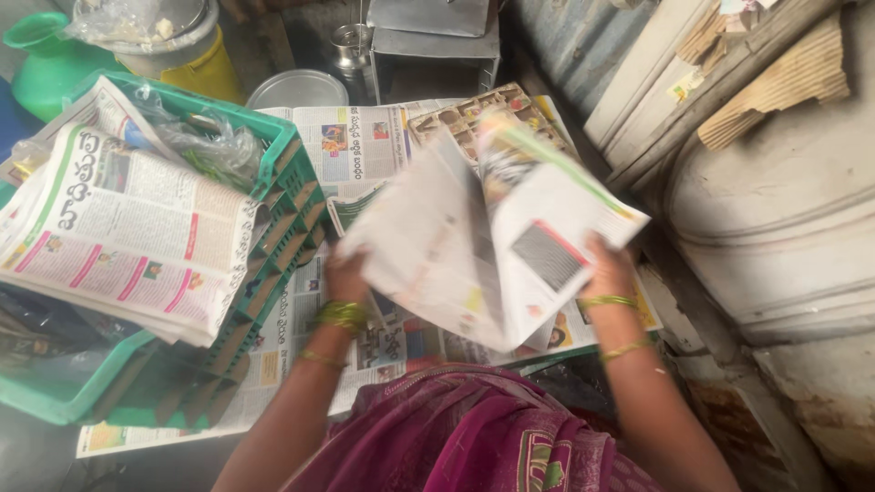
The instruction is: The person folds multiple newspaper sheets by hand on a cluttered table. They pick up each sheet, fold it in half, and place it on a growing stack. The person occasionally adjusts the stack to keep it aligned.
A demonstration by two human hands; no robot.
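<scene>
We are working over a floor spread of newspaper sheets [351,146], with a green plastic crate [283,196] standing to our left and a folded stack of newspapers [118,232] draped over its rim. In front of us we are holding a folded newspaper [492,232] up off the spread, its fold line running from upper left to lower right, blurred in the picture. It is lying between our two hands, directly ahead of the chest. Our left hand [346,278] is gripping its lower left edge, fingers hidden behind the page. Our right hand [609,271] is clenching the lower right corner, thumb on top. Both hands are equally near; the crate is lying nearer the left.
</scene>
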